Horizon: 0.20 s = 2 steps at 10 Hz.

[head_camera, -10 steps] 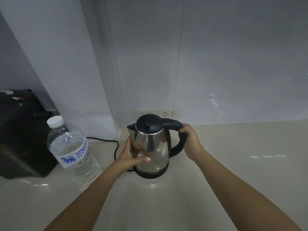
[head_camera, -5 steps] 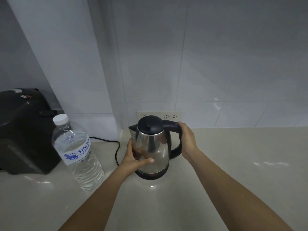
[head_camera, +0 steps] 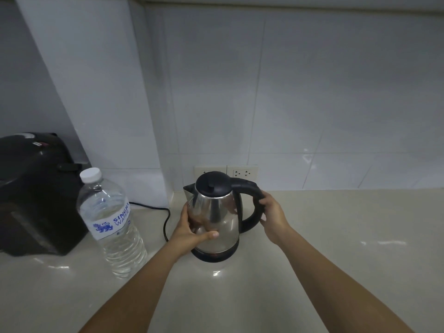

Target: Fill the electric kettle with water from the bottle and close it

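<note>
Pale countertop [head_camera: 312, 236] against tiled wall. Steel kettle [head_camera: 216, 219], lid shut, near the back edge: right hand [head_camera: 271, 215] curled around the handle, left hand [head_camera: 192, 229] cupping its slippery, probably light body. Capped bottle [head_camera: 110, 224] stands left.

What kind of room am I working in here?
Most likely a home kitchen: a pale stone-like countertop against a white tiled wall, wall sockets just above the counter, and an electric kettle beside a black countertop appliance.
</note>
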Available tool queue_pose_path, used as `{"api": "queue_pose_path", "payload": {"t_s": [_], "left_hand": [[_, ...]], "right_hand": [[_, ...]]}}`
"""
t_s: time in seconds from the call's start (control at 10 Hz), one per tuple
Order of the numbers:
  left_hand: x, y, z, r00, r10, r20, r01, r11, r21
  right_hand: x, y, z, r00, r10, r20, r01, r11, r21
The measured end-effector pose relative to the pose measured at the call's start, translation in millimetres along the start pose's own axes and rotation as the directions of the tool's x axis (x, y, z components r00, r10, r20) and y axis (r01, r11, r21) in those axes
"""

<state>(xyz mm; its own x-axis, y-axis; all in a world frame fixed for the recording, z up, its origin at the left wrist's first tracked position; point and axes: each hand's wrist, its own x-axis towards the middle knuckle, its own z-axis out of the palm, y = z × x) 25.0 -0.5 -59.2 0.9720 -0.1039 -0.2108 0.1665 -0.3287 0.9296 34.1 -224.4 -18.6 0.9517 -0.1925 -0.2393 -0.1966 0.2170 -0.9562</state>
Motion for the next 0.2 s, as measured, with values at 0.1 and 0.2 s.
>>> {"api": "queue_pose_path", "payload": {"t_s": [0.1, 0.2], "left_hand": [[-4.4, 5.4, 1.0, 0.999, 0.014, -0.053, -0.009, 0.995, 0.099], [-13.2, 13.1, -3.4, 0.999, 0.014, -0.042, 0.0, 0.952, 0.307]], "right_hand": [[-8.2, 2.3, -2.2, 0.997, 0.019, 0.077, -0.005, 0.983, -0.181], [-15.7, -1.7, -2.1, 0.997, 0.019, 0.077, 0.009, 0.938, -0.346]]}}
